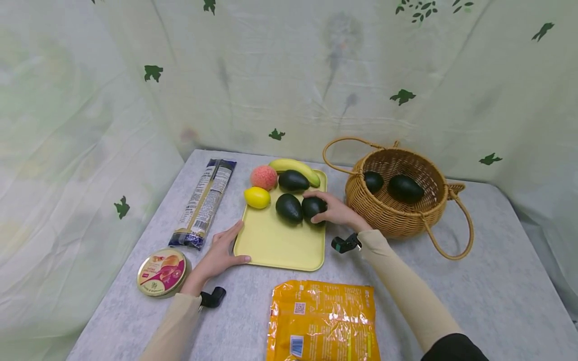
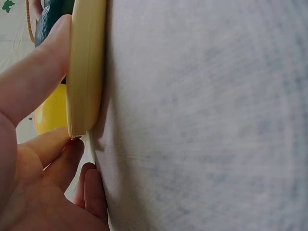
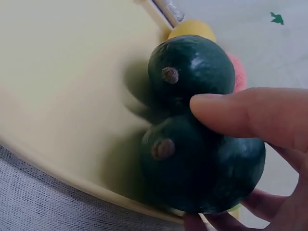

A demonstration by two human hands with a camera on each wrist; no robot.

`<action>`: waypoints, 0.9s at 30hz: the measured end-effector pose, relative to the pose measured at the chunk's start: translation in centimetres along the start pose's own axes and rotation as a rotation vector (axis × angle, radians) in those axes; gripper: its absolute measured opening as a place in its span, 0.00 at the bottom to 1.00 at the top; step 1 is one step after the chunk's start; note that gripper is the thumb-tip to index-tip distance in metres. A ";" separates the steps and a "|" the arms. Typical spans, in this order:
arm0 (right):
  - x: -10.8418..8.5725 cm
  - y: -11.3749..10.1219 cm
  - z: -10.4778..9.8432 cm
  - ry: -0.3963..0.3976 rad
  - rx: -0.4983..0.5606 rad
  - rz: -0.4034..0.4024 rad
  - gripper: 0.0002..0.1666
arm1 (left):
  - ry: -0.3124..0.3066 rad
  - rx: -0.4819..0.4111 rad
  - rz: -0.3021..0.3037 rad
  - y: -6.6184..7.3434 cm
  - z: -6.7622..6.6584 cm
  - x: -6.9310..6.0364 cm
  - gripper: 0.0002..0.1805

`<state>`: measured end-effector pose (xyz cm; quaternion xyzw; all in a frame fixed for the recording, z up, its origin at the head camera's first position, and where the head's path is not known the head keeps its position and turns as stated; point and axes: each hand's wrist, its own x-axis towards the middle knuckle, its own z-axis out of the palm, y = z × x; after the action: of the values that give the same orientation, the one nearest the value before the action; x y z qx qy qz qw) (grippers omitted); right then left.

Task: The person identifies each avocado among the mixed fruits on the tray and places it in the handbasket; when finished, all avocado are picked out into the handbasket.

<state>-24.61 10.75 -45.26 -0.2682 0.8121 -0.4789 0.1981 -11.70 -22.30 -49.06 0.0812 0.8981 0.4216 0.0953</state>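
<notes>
A pale yellow tray lies mid-table, its left front corner gripped by my left hand. In the left wrist view, that hand has thumb and fingertips on the tray's rim. Over the tray's right edge, my right hand holds a dark avocado beside another avocado. The right wrist view shows the thumb of my right hand across the held avocado, its underside hidden. A third avocado, banana, pink round fruit and lemon lie behind.
A wicker basket with two dark avocados stands at the right, handles folded outward. Left of the tray are a long blue-ended packet and a round tin. An orange bag lies at the front.
</notes>
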 end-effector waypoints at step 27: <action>-4.4 -8.3 -5.7 0.040 0.002 -0.061 0.35 | -0.003 -0.013 -0.001 0.3 0.0 -0.1 0.53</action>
<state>-22.46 14.08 -35.03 -0.2827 0.8071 -0.4906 0.1673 -11.61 -22.12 -48.83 0.0807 0.8953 0.4271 0.0977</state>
